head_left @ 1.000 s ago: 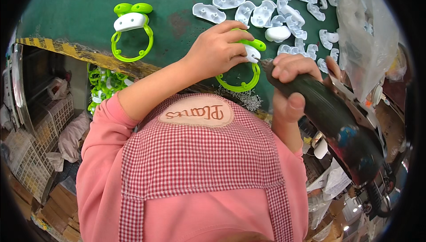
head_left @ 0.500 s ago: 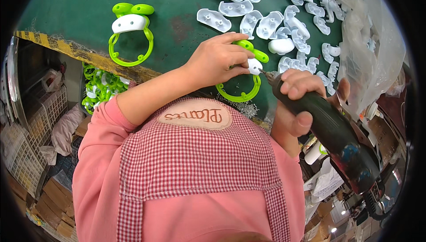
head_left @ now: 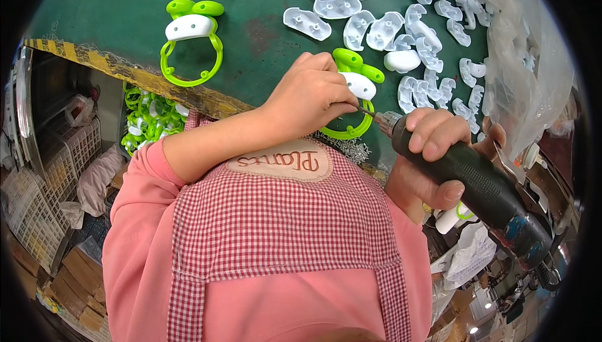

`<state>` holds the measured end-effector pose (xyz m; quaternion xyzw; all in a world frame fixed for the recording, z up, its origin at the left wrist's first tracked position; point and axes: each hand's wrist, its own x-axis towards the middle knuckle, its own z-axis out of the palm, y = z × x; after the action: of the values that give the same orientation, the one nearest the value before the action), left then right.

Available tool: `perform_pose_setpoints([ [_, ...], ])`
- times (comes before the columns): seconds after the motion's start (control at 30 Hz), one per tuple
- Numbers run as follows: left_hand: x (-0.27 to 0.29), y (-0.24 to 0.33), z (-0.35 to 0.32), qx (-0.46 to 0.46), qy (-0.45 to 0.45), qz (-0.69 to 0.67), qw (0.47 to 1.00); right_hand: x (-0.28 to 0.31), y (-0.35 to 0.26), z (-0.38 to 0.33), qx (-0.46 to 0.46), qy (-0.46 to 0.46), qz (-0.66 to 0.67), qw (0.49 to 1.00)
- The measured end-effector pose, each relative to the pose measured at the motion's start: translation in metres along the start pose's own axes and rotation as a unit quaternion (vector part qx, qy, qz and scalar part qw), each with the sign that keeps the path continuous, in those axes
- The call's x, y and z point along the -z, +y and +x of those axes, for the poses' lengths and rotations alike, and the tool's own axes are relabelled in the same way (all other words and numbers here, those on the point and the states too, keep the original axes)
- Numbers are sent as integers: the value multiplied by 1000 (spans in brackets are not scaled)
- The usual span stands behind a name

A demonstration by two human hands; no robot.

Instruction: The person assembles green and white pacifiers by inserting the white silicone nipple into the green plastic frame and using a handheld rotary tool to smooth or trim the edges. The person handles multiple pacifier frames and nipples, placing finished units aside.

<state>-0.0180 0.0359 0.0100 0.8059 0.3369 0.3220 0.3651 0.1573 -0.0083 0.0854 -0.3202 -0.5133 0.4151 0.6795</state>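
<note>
A black electric screwdriver (head_left: 486, 182) is gripped in my right hand (head_left: 436, 144), its thin bit pointing left. My left hand (head_left: 310, 94) is closed in a pinch, fingertips right at the bit's tip; whatever lies between them is too small to make out. Just beyond those fingers, a bright green ring (head_left: 352, 132) with two rounded green lobes lies on the table. A white plastic piece (head_left: 360, 85) with small holes sits across it, partly behind my left hand. The bit's tip is apart from that piece.
A matching green ring (head_left: 219, 59) lies at left on the green table (head_left: 125, 3). White plastic shells (head_left: 384, 30) are scattered at right beside a clear plastic bag (head_left: 530, 72). Small screws (head_left: 352, 150) lie at the table's near edge. Below left is a container of green-and-white parts (head_left: 150, 121).
My left hand has left the ring's green lobes and come to the bit's tip in a pinch. My right hand has drawn the screwdriver back from the white piece.
</note>
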Motion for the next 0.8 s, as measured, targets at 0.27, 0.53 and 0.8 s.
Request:
perform_pose_setpoints([
  [0.27,-1,6,-4,79,-37,-111,990,-1,-4,-2,0,-10,-33,999],
  [0.53,-4,6,-6,105,-54,-186,975,-1,-3,-4,-11,-20,-10,1000],
  [0.8,-1,9,-6,-84,33,7,996,-2,-5,-7,-14,-12,-23,1000],
])
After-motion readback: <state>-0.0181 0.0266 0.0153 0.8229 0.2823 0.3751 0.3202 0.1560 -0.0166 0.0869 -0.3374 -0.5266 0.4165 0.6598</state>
